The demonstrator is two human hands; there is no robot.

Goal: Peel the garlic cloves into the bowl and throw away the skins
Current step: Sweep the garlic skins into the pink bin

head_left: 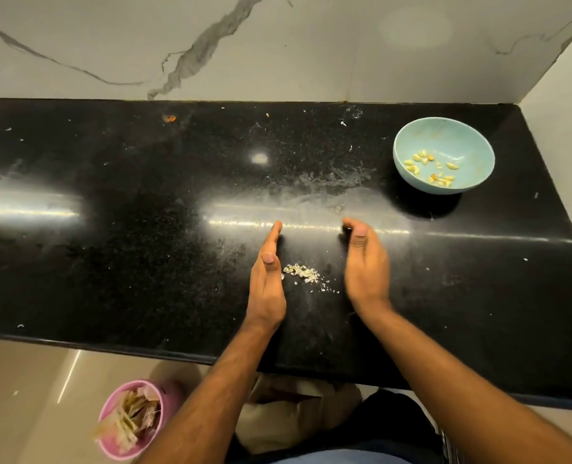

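A small heap of pale garlic skins (302, 272) lies on the black counter between my two hands. My left hand (267, 277) stands on its edge just left of the heap, fingers straight and together, holding nothing. My right hand (365, 262) stands on its edge to the right of the heap, fingers curled inward and slightly blurred, holding nothing. A light blue bowl (408, 142) sits at the back right of the counter with several peeled garlic cloves (428, 167) in it.
The black stone counter (144, 229) ends at a marble wall (278, 45) behind and on the right. On the floor at lower left stands a pink bin (169, 400) holding dry skins. Tiny flecks of skin dot the counter.
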